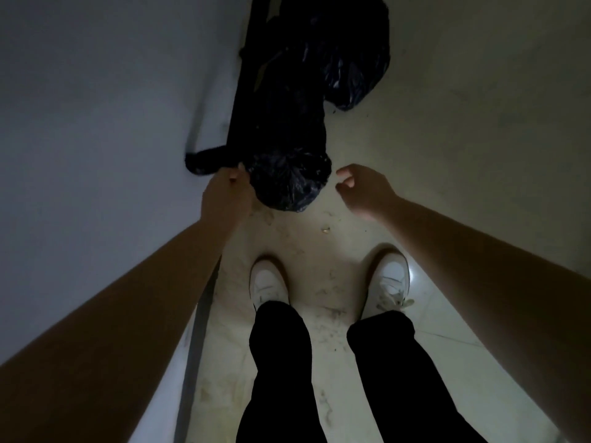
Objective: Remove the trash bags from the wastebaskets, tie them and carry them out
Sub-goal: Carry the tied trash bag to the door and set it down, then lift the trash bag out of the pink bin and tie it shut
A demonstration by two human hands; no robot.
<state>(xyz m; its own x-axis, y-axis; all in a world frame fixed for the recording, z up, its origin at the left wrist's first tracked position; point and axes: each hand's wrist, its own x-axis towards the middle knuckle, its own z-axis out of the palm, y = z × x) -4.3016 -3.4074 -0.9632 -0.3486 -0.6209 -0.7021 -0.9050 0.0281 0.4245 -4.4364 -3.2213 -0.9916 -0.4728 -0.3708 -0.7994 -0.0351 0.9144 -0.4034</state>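
A full black trash bag lies on the pale floor against the wall, just ahead of my feet. My left hand touches its left side, fingers pinched on the black plastic where a loose tail of the bag sticks out leftward. My right hand hovers to the right of the bag, fingers curled and apart, holding nothing. A second black trash bag sits farther back on the floor. Dim light hides the detail of the bags' tops.
A white wall with a dark baseboard runs along the left. My white shoes stand on the tiled floor, which carries small bits of debris. Open floor lies to the right.
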